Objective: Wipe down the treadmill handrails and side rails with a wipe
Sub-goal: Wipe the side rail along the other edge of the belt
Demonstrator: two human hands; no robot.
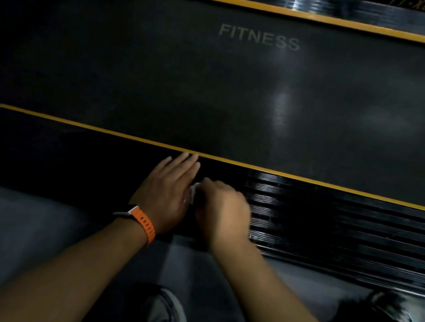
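Treadmill belt (245,95), dark and dimly lit, read "FITNESS"; grey floor (10,224) lay beside it. On the ribbed black near side rail (350,227), the left hand (168,195) lay flat, its straight fingers reaching the yellow stripe (315,182) at the rail's far edge. Just beside it, the blurred right hand (221,208) curled around a white wipe (195,192).

Your left hand (168,195) lay flat on the near side rail (63,160), fingertips (192,158) reaching its yellow-striped inner edge beside the belt (164,75) marked FITNESS. Just beside it, your right hand (221,208) bunched a white wipe (194,190) on the rail. An orange watch strap (145,222) circled your left wrist.
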